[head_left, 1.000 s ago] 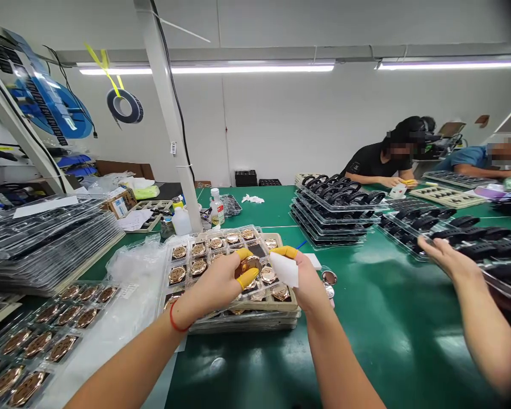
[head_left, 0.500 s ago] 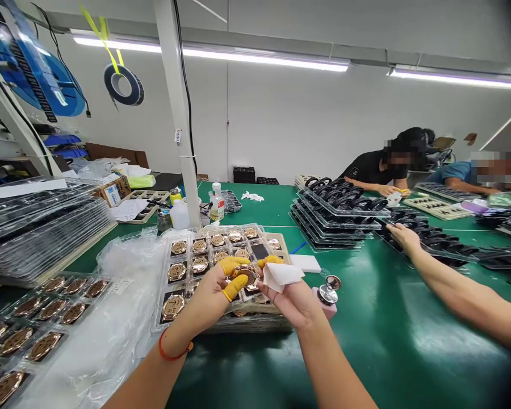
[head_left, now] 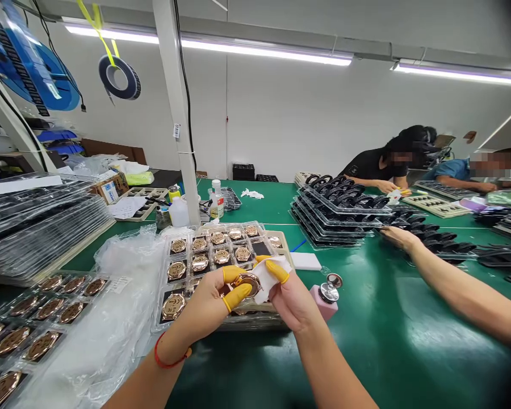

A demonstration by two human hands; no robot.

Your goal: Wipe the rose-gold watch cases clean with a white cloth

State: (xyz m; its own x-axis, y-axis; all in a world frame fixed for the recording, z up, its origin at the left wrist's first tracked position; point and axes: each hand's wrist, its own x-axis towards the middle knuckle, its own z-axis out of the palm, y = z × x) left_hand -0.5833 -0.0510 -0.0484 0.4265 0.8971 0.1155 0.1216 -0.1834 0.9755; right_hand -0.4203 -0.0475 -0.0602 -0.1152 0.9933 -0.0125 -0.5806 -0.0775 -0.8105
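Between the thumb and fingers of my left hand point(head_left: 215, 295) is a round rose-gold watch case point(head_left: 250, 282), tilted on edge. Yellow finger cots cover that thumb and a fingertip. My right hand point(head_left: 292, 292), also with yellow cots, pinches a folded white wipe point(head_left: 272, 277) against the right side of the case. Below both hands lies a clear compartment tray point(head_left: 157, 315) with several rose-gold watch cases point(head_left: 173, 307) on black pads. One pad point(head_left: 262, 249) at the tray's right has no case on it. The fingers hide part of the held case.
A pink pump bottle point(head_left: 326, 298) stands right of the tray, near a white block point(head_left: 305, 261). Stacked trays of black straps point(head_left: 340, 210) rise behind. A co-worker's arm point(head_left: 447, 272) reaches in from the right. Plastic film point(head_left: 111, 318) and more case trays point(head_left: 46, 309) lie left.
My right hand has brought the wipe down and around onto the watch case's edge, with its fingers now folded over it. The co-worker's hand at right has shifted slightly left.
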